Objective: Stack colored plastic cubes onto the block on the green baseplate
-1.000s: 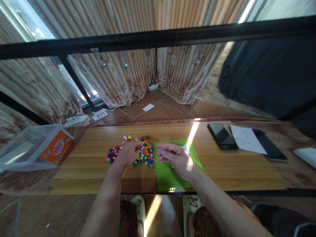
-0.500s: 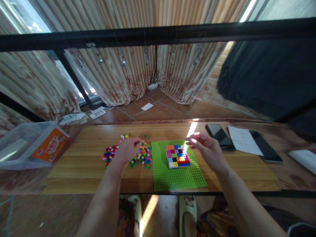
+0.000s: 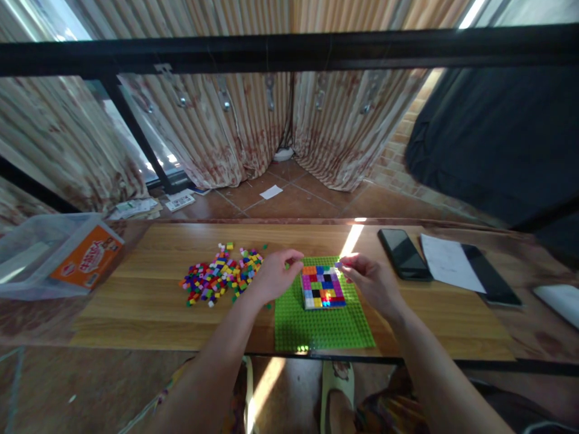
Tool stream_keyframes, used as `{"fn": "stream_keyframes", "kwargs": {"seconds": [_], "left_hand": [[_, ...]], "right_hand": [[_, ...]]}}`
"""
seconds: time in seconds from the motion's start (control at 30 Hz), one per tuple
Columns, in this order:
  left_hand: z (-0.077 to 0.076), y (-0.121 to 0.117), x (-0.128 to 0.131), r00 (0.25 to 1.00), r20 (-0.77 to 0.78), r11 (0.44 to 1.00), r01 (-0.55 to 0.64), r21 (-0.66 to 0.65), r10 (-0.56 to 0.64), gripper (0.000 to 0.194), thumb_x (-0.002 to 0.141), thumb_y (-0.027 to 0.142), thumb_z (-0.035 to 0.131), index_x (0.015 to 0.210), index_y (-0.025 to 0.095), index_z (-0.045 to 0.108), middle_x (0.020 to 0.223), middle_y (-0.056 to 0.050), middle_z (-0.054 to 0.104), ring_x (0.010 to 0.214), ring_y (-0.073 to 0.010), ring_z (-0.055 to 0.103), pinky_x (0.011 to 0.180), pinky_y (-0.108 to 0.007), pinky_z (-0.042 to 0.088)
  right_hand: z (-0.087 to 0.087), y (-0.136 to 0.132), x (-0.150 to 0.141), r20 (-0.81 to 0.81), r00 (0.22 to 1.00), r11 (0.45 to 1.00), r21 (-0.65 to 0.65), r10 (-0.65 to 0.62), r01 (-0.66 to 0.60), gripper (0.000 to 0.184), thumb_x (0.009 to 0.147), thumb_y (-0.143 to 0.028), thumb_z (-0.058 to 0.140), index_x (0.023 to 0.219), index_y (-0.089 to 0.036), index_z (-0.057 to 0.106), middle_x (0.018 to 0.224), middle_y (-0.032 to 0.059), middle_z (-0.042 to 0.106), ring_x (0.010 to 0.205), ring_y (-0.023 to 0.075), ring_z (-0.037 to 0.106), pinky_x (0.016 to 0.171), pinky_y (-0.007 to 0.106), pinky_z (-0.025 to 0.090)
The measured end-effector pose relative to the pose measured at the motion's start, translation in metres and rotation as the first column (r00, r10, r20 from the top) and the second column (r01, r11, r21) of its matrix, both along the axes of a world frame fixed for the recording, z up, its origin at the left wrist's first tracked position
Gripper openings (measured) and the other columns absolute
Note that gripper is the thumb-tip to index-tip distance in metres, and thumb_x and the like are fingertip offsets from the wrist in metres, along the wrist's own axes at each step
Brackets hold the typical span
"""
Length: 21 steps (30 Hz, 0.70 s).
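The person's two bare hands reached in over the wooden worktop [image 3: 149,313] from its near side. The right hand [image 3: 374,282] hung at the right of the green baseplate [image 3: 316,333], its grip clamped on a small purple brick [image 3: 338,265] between thumb and fingertips. That brick was near the far right corner of the square brick block [image 3: 322,287], a patchwork of many colours sitting on the far half of the baseplate; I couldn't tell whether the two touched.

The left hand [image 3: 275,277] was over the baseplate's left edge, thumb and fingertips close together just left of the block. From where I stood I couldn't tell whether that grip held anything. Left of it, a heap of loose bricks [image 3: 212,278] lay spread over the worktop.

Toward the right end lay a black phone [image 3: 404,253] and a white paper [image 3: 450,262]. At the far left stood a clear plastic bin [image 3: 40,241] with an orange label [image 3: 88,259].
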State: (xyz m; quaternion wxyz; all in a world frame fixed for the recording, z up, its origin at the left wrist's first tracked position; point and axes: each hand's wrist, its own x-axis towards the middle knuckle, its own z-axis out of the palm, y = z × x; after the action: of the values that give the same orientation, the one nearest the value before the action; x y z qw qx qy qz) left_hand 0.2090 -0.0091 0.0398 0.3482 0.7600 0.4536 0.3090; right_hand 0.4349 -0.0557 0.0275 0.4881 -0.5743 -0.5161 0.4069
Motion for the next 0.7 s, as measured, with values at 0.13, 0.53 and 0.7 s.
{"fn": "stream_keyframes", "kwargs": {"seconds": [0.13,0.53,0.7], "left_hand": [[-0.007,0.0,0.017,0.996,0.071,0.994,0.052,-0.099,-0.045,0.027,0.085,0.029,0.053,0.102,0.017,0.07,0.099,-0.007,0.073,0.089,-0.0192,0.065,0.081,-0.031,0.05],[-0.014,0.004,0.053,0.986,0.142,0.978,0.113,-0.173,-0.089,0.034,0.086,0.037,0.05,0.079,0.014,0.074,0.069,-0.002,0.07,0.063,-0.0133,0.059,0.059,-0.024,0.041],[-0.012,0.004,0.059,0.99,0.135,0.981,0.069,-0.182,-0.044,0.027,0.08,0.033,0.056,0.076,0.014,0.075,0.063,-0.001,0.068,0.058,-0.012,0.056,0.053,-0.022,0.037]], "right_hand": [[-0.009,0.004,0.0,0.0,1.0,0.999,0.014,-0.03,0.03,0.03,0.066,-0.047,0.074,0.077,-0.019,0.07,0.076,0.0041,0.07,0.065,0.0148,0.059,0.059,0.029,0.048],[-0.018,0.011,-0.001,-0.19,0.982,1.0,-0.008,0.02,-0.021,0.032,0.053,-0.043,0.083,0.07,-0.019,0.073,0.07,0.0032,0.07,0.068,0.0162,0.062,0.069,0.033,0.052],[-0.011,0.009,0.001,-0.184,0.981,0.996,-0.049,0.067,-0.078,0.031,0.056,-0.041,0.083,0.074,-0.018,0.074,0.073,0.0036,0.071,0.067,0.0152,0.062,0.067,0.031,0.051]]}}
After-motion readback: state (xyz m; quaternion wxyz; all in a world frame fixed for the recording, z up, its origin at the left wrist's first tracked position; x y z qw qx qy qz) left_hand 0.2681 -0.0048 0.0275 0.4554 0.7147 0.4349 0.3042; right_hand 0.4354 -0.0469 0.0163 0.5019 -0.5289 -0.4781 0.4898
